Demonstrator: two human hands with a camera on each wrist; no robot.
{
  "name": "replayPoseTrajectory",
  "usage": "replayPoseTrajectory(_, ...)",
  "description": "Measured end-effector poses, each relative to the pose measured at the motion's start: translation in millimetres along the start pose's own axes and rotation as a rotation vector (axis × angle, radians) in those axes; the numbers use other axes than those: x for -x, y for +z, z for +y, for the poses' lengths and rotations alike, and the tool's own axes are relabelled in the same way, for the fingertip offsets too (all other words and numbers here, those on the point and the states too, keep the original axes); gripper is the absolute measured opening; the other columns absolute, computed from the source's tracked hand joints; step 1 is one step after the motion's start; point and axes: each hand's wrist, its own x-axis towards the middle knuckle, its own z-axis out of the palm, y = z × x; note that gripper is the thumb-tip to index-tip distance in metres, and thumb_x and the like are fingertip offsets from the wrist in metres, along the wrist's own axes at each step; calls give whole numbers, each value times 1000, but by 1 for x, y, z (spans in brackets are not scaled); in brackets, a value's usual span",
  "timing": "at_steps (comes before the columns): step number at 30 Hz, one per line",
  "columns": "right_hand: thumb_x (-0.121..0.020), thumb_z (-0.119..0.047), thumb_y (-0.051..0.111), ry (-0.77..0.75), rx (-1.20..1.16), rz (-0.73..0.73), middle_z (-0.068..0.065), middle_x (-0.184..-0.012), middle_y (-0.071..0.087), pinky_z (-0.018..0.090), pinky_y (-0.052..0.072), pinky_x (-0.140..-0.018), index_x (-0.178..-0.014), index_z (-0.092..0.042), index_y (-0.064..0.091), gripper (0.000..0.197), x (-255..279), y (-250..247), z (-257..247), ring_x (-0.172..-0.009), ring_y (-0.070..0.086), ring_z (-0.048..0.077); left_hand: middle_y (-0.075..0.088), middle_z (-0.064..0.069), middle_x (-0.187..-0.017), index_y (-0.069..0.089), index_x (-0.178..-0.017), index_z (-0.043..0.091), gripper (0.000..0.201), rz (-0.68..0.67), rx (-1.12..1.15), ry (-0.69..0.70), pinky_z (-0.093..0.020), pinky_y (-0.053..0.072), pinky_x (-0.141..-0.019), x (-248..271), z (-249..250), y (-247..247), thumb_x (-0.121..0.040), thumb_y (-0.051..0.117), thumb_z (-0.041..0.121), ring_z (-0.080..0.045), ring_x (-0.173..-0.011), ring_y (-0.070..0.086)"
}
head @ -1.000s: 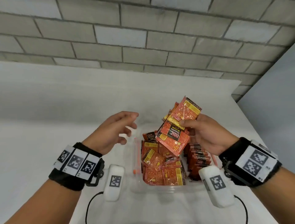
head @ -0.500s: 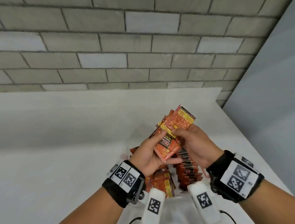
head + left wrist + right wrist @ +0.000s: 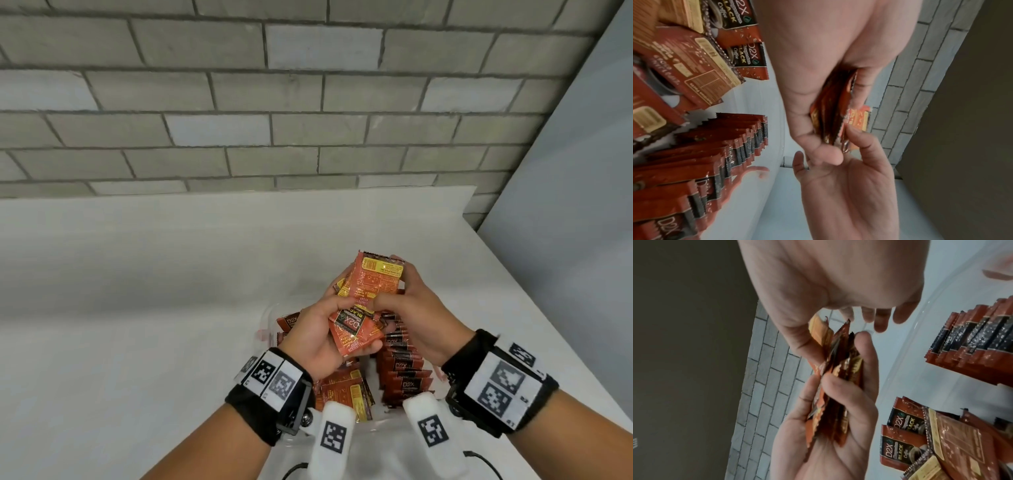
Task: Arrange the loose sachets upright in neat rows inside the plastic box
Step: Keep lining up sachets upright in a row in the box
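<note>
A bundle of red-orange sachets (image 3: 371, 286) is held above the clear plastic box (image 3: 269, 313). My left hand (image 3: 320, 330) grips its lower part, thumb on the front sachet. My right hand (image 3: 416, 310) pinches the upper part, fingers behind it. In the left wrist view the bundle (image 3: 833, 107) sits edge-on between my thumb and fingers. In the right wrist view the bundle (image 3: 831, 386) lies between both hands. Inside the box, a row of upright sachets (image 3: 400, 371) fills the right side. Loose sachets (image 3: 344, 392) lie flat on the left.
The box stands on a white table (image 3: 154, 325) against a grey brick wall (image 3: 274, 102). A grey panel (image 3: 582, 205) borders the table on the right. In the wrist views, the upright row (image 3: 719, 146) and the loose sachets (image 3: 941, 443) lie below the hands.
My left hand has come in from the left and taken hold of the bundle that only my right hand held. The fanned sachets are now drawn closer together.
</note>
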Motion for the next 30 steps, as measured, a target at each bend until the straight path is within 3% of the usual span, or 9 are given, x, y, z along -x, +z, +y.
replayPoseTrajectory(3, -86, -15, 65, -13, -107, 8, 0, -114, 64, 25, 52, -65, -129, -24, 44, 48, -1, 1, -1, -89, 68, 11, 63, -23, -120, 45, -137, 28, 52, -33, -4, 11, -41, 56, -65, -1, -1, -4, -88, 52, 11, -46, -100, 62)
replayPoseTrajectory(6, -90, -26, 61, -24, -57, 33, 5, -107, 70, 31, 56, -65, -121, -16, 54, 33, -2, 2, 0, -87, 71, 17, 56, -25, -131, 47, -137, 36, 58, -93, 11, 34, -43, 57, -67, -3, -1, -7, -85, 57, 11, -49, -108, 56)
replayPoseTrajectory(9, -92, -27, 56, -1, -19, -4, 8, -107, 71, 34, 56, -71, -120, -12, 56, 31, -5, 0, 4, -91, 70, 23, 53, -24, -135, 49, -135, 39, 56, -128, 36, 72, -43, 58, -66, -4, 2, -8, -85, 58, 15, -49, -106, 56)
replayPoseTrajectory(13, -95, -23, 53, 39, -60, 14, 4, -103, 72, 32, 53, -71, -115, -16, 58, 22, -5, -9, 5, -89, 69, 18, 59, -23, -128, 52, -132, 38, 53, -90, 44, 106, -41, 57, -64, -1, 4, -12, -87, 54, 11, -47, -99, 61)
replayPoseTrajectory(18, -94, -19, 56, 112, -99, -6, 7, -95, 72, 26, 48, -57, -112, -15, 61, 19, -5, -17, 4, -72, 64, 16, 64, -20, -120, 53, -131, 30, 60, 5, -30, 137, -41, 57, -60, -3, 5, -11, -80, 56, -1, -42, -91, 66)
replayPoseTrajectory(22, -92, -17, 59, 123, -67, -7, 7, -99, 72, 27, 49, -61, -111, -14, 63, 20, -5, -13, 3, -78, 65, 17, 67, -18, -114, 51, -129, 12, 57, 69, -103, 139, -42, 59, -61, -3, 4, -9, -75, 64, -2, -34, -90, 68)
replayPoseTrajectory(26, -92, -14, 59, 148, -95, 17, 11, -100, 71, 29, 52, -64, -112, -11, 63, 20, -6, -14, 3, -76, 65, 20, 63, -22, -121, 50, -130, 10, 55, 86, -96, 112, -42, 59, -61, -2, 4, -11, -78, 66, -1, -35, -96, 66)
replayPoseTrajectory(30, -93, -11, 56, 156, -161, 44, 11, -100, 72, 38, 56, -77, -115, -9, 60, 22, -7, -17, 5, -84, 67, 24, 59, -26, -123, 48, -134, 7, 60, 106, -74, 67, -40, 59, -63, -1, 5, -12, -75, 60, 4, -36, -98, 64)
